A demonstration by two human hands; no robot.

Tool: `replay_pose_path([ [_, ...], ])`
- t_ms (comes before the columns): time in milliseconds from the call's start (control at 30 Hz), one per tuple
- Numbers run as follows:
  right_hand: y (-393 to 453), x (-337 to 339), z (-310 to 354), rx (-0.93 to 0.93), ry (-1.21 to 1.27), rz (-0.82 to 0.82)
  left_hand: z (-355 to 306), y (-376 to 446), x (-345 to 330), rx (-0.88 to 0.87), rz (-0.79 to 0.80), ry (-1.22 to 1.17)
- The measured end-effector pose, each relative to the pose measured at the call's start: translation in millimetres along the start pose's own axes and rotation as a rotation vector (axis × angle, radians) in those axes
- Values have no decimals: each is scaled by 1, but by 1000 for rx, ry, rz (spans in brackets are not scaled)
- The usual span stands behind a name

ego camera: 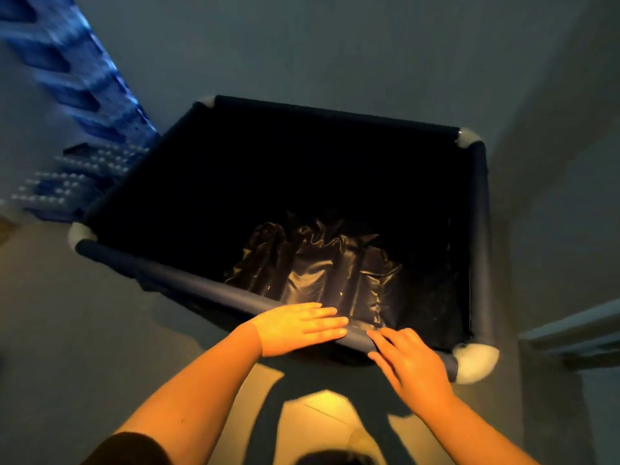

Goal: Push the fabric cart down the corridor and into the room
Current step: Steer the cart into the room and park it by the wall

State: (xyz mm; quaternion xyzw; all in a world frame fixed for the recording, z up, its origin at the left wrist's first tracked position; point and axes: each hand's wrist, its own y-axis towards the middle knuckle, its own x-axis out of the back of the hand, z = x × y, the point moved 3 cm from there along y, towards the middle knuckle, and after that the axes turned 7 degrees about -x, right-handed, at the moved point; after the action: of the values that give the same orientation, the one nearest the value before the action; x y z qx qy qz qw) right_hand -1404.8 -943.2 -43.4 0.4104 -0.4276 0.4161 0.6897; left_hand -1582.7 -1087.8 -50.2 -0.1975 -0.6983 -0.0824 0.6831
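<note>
Head view, looking down in dim light: at far left a blurred blue patterned object (77, 78) leans along the wall, with rows of small pale dots below it; what it is cannot be told. Just right of it stands the fabric cart (479, 229), a dark, open-topped square bin with fabric-sleeved rails and pale rounded corner pieces (474, 360). It fills the middle of the frame on a grey floor (67, 330), its far rim close to a grey wall (335, 45). Inside, at the bottom, lies a crumpled sheet of shiny dark material (322, 270). The left hand (298, 328) lies flat on the near rail, fingers straight and together, pointing right, gripping nothing. Just beside it, the right hand (409, 362) rests on the same rail near the right corner, fingers loosely spread and slightly curled over the rail, not wrapped around it. At far right a pale ledge or door frame (570, 330) juts in.
</note>
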Motion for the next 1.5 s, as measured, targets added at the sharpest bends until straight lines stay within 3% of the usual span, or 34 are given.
replay_pose_path([
  [167,51,-38,64,-61,47,29,48,-65,-4,168,-21,26],
  [267,82,-60,99,-89,16,-21,84,-96,-6,149,-67,71],
  [567,192,-113,181,-221,18,-80,203,-168,-17,223,13,97],
  [767,249,-130,198,-233,-8,-100,247,-186,-10,319,-124,77],
  [1100,274,-127,162,-201,-18,-74,271,-157,-16,406,-155,3],
  [1500,227,-73,29,-23,-2,-71,215,-28,4,459,-81,31],
])
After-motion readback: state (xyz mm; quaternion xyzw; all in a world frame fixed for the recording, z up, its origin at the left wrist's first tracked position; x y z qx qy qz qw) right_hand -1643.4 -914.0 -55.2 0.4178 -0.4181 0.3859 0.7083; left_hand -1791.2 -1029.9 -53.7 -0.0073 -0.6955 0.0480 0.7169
